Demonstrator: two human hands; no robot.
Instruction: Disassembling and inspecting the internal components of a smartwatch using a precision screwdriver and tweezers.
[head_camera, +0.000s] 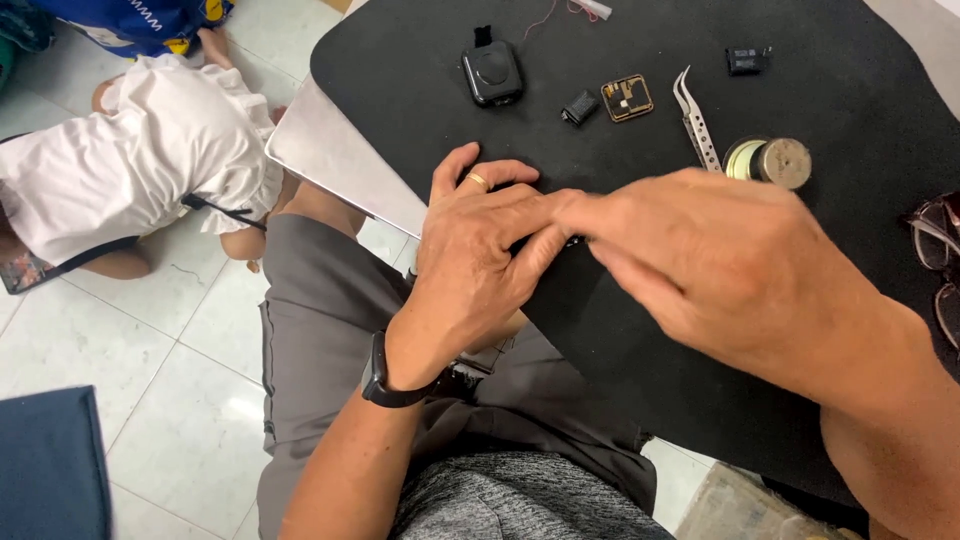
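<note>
My left hand (470, 260), with a ring and a black wristband, rests on the edge of the black mat (620, 320), fingers curled over a small dark part that is almost wholly hidden. My right hand (720, 260) reaches across from the right and its fingertips meet the left hand's fingers over that same part. Farther back on the mat lie a black smartwatch body (491, 72), a small black component (579, 107), a square gold circuit board (627, 97) and metal tweezers (695, 120).
A spool of solder wire (768, 161) stands beside the tweezers. Another small black part (747, 61) lies at the back right. Eyeglasses (935, 250) sit at the right edge. A child in white (150, 160) crouches on the tiled floor to the left.
</note>
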